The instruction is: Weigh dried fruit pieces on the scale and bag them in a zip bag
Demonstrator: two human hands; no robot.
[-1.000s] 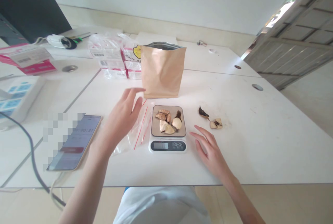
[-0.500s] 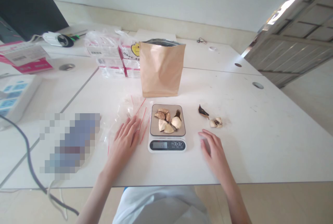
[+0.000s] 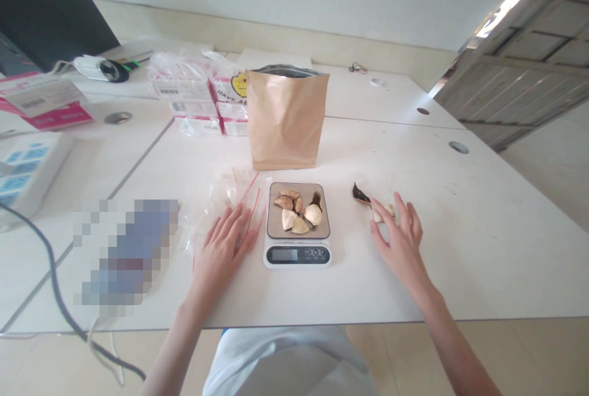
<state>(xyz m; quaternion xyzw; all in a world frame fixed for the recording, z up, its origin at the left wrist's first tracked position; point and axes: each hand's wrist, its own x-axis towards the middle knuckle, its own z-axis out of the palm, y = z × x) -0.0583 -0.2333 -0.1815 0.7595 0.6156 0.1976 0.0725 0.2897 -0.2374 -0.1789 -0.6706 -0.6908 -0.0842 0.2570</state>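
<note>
A small digital scale point(image 3: 297, 253) sits at the table's near middle with several pale and brown dried pieces point(image 3: 297, 212) on its pan. My left hand point(image 3: 225, 242) lies flat, fingers apart, on clear zip bags with red seals point(image 3: 230, 199) just left of the scale. My right hand point(image 3: 401, 237) is open to the right of the scale, its fingertips at a few loose pieces point(image 3: 363, 195) lying on the table. An open brown paper pouch point(image 3: 286, 118) stands upright behind the scale.
Packs of wrapped boxes point(image 3: 193, 98) sit behind the pouch at left. A blurred phone point(image 3: 126, 248) lies left of my left hand, with a cable point(image 3: 55, 298) beside it. More boxes point(image 3: 41, 101) and a dark monitor point(image 3: 46, 9) stand at far left. A door point(image 3: 529, 58) is at right.
My left hand came down from the air onto the zip bags. My right hand moved forward and right, from the table beside the scale to the loose pieces.
</note>
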